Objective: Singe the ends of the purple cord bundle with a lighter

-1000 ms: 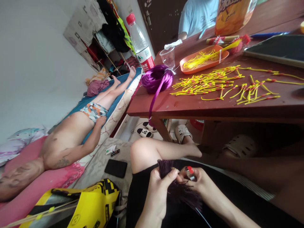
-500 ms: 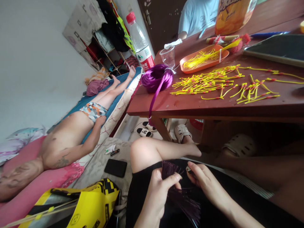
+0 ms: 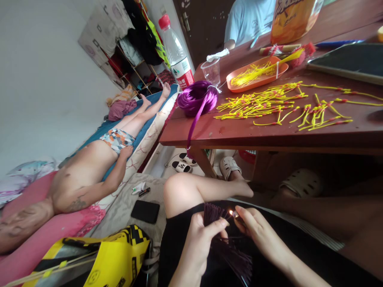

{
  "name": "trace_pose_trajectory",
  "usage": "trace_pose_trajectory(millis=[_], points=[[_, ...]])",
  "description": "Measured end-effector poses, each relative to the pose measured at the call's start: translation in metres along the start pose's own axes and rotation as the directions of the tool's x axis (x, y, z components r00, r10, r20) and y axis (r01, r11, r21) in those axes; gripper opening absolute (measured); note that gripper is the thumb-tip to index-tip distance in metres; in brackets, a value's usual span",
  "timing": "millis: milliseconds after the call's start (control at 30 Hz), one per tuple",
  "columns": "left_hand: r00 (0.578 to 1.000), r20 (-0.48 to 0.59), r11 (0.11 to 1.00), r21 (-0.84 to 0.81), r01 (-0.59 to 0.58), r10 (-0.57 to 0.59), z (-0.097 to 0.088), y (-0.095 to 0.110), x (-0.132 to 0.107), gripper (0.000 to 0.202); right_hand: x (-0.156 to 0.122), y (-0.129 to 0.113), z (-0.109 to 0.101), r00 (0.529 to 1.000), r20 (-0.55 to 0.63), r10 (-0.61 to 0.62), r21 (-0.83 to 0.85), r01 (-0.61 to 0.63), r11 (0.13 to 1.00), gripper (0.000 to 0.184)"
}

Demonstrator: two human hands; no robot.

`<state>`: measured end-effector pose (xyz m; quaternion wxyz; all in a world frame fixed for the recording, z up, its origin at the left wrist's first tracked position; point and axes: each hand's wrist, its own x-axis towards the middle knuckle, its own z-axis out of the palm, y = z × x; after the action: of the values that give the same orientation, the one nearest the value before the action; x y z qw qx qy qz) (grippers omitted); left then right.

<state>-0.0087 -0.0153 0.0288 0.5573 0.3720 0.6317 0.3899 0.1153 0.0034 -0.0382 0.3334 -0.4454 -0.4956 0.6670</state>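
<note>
Nearest us, above the black cloth [image 3: 179, 243] on the lap, we saw the left hand [image 3: 205, 239] closed around a bundle of dark purple strands [image 3: 236, 259], its thumb laid across the middle. The bundle's long axis slanted from a short tuft beyond the thumb down to a longer, fanned skirt at the lower right, close to the body. The right hand [image 3: 259, 225] gripped a lighter [image 3: 236, 215], mostly hidden by its fingers. The bundle lay to that hand's left, and the small flame [image 3: 231, 213] stood between the two hands, just beside the thin strands sticking out past the left thumb; we could not tell whether it touched any. The strands looked fine, straight and bristly, like a dense brush.

Farther out, a smooth reddish-brown wooden table [image 3: 197, 133] carried a glossy coil of purple cord [image 3: 191, 99], round and ring-shaped, one tail hanging over the edge. Beside it we saw thin yellow cords [image 3: 257, 105] with small red knots, loosely heaped, and behind them a shallow oblong orange tray [image 3: 235, 88] of fine yellow strands. Behind the coil stood a clear plastic cup [image 3: 212, 73].
</note>
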Motion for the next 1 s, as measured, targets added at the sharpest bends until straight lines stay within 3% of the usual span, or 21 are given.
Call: trace_pose_trajectory(millis=[400,533,700,867,1000], points=[[0.999,0.035,0.999,-0.016,0.04,-0.04,0.0,-0.003,-0.002,0.019,0.0,-0.001,0.001,1.0,0.018,-0.001,0.01,0.001,1.0,0.045],[0.999,0.027,0.999,-0.013,0.044,-0.044,0.0,-0.002,0.0,0.018,-0.002,-0.005,0.0,0.999,-0.032,0.028,0.032,-0.027,0.999,0.046],[1.0,0.006,1.0,0.004,0.022,-0.022,-0.001,-0.004,0.0,0.02,-0.001,-0.008,-0.002,0.998,-0.059,0.001,0.17,0.009,0.985,0.046],[1.0,0.009,0.999,-0.038,0.016,-0.016,-0.001,-0.007,-0.001,0.014,-0.001,-0.014,0.001,0.999,0.013,-0.035,0.348,0.028,0.937,0.027],[0.999,0.03,0.999,-0.028,-0.03,0.031,0.0,-0.008,-0.001,0.016,-0.002,-0.017,0.003,0.997,0.05,-0.051,0.386,0.028,0.922,0.02]])
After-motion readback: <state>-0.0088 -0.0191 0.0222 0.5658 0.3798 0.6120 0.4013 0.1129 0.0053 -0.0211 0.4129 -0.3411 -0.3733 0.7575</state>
